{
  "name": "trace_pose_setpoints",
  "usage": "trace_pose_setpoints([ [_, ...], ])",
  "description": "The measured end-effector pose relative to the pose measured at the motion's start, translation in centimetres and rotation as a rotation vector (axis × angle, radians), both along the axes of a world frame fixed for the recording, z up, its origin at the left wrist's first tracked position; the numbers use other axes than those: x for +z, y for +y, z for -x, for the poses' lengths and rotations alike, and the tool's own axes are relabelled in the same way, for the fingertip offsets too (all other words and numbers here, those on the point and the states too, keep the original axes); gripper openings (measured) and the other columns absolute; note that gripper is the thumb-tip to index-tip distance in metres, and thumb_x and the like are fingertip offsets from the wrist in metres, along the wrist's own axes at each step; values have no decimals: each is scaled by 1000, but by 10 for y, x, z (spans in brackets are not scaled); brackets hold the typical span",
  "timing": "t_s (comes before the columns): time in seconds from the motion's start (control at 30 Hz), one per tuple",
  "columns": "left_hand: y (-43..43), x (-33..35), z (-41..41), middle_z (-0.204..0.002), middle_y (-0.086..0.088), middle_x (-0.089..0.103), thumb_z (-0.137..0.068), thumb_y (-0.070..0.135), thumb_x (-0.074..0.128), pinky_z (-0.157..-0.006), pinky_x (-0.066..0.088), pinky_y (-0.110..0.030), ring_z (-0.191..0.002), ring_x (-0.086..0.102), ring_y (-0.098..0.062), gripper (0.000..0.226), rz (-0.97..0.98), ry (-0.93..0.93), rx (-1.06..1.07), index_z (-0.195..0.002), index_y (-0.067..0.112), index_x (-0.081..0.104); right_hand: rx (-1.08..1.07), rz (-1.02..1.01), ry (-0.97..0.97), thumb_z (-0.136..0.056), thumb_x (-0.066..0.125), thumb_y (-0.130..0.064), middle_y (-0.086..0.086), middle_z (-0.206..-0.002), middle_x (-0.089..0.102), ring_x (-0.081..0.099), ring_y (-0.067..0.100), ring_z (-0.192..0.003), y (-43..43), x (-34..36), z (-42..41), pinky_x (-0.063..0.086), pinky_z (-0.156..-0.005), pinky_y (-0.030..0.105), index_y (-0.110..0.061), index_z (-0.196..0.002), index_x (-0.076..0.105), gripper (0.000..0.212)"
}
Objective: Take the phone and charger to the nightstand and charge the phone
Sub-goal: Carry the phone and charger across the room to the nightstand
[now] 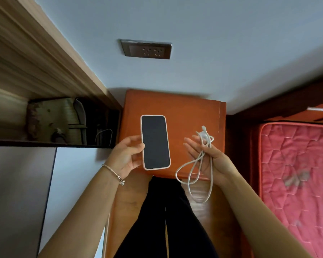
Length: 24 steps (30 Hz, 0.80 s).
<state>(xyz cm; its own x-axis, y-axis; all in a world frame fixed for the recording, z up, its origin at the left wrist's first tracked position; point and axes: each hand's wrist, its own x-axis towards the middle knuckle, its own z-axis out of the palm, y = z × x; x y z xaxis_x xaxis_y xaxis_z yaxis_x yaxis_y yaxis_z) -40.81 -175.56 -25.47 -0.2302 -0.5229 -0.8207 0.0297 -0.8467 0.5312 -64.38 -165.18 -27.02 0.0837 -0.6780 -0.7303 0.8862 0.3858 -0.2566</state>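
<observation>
Holding one phone (155, 142) and one charger (204, 136) are two hands (126, 155) (211, 161).

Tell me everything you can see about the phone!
The phone is a slim rectangle with rounded corners, a dark, unlit screen facing up and a pale pinkish case showing round its rim. It is held over the orange nightstand, its far end toward the wall. The left hand grips its left edge. The white charging cable, in the right hand, is apart from it.
</observation>
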Motion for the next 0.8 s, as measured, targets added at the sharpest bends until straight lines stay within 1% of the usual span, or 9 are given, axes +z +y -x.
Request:
trace_pose_setpoints([
  [0.07, -8, -26, 2, -103, -5, 72, -89, 0, 54, -65, 59, -38, -94, 69, -23, 26, -22, -18, 7, -107, 16, 62, -5, -38, 27, -99, 37, -7, 16, -121, 67, 64, 27, -111, -10, -23, -1, 57, -84, 35, -6, -124, 54, 31],
  [0.17, -19, -71, 7, -102, -5, 72, -88, 0, 54, -61, 58, -35, -94, 69, -23, 25, -54, -50, -1, -105, 16, 63, 20, -102, 95, -100, 38, -8, 12, -114, 71, 69, 23, -103, -26, -63, -2, 58, -79, 32, -10, -122, 56, 29],
  [0.23, -27, -102, 10, -104, -6, 71, -88, -1, 54, -62, 57, -35, -96, 69, -25, 25, -67, -63, -18, -105, 17, 63, 49, -125, 121, -100, 39, -9, 12, -112, 72, 71, 21, -98, -36, -89, 0, 59, -76, 30, -12, -120, 58, 28],
  [0.3, -35, -132, 12, -109, -7, 70, -87, 0, 55, -66, 57, -37, -100, 68, -26, 27, -74, -73, -30, -106, 17, 62, 81, -125, 137, -100, 40, -10, 13, -111, 72, 72, 21, -95, -45, -114, 4, 59, -74, 29, -12, -118, 59, 26],
  [0.4, -41, -172, 13, -112, -6, 69, -87, 1, 55, -67, 58, -37, -101, 66, -26, 26, -75, -105, -37, -105, 19, 63, 165, -118, 232, -100, 40, -11, 12, -111, 72, 71, 21, -98, -54, -147, 11, 58, -77, 28, -13, -117, 60, 26],
  [0.47, -41, -195, 16, -112, -7, 68, -88, 0, 55, -65, 57, -35, -101, 66, -26, 27, -70, -128, -57, -103, 20, 63, 213, -121, 331, -100, 39, -12, 11, -111, 72, 70, 22, -100, -55, -166, 17, 57, -82, 29, -12, -118, 59, 27],
  [0.53, -41, -212, 20, -112, -7, 68, -87, -1, 55, -66, 57, -35, -102, 65, -26, 27, -67, -156, -71, -103, 20, 63, 230, -127, 385, -100, 38, -11, 11, -110, 72, 70, 22, -101, -54, -182, 21, 56, -85, 29, -12, -119, 58, 28],
  [0.67, -38, -240, 30, -113, -8, 67, -87, -3, 53, -71, 53, -37, -103, 64, -26, 29, -74, -171, -81, -105, 19, 61, 248, -115, 420, -100, 36, -10, 8, -105, 74, 70, 21, -99, -51, -206, 27, 56, -86, 29, -14, -116, 59, 28],
  [0.8, -34, -257, 40, -108, -5, 69, -88, -3, 54, -66, 55, -32, -97, 66, -22, 28, -64, -166, -106, -101, 20, 63, 261, -85, 417, -100, 36, -7, 8, -104, 74, 70, 21, -100, -47, -225, 30, 54, -90, 29, -15, -114, 61, 29],
])
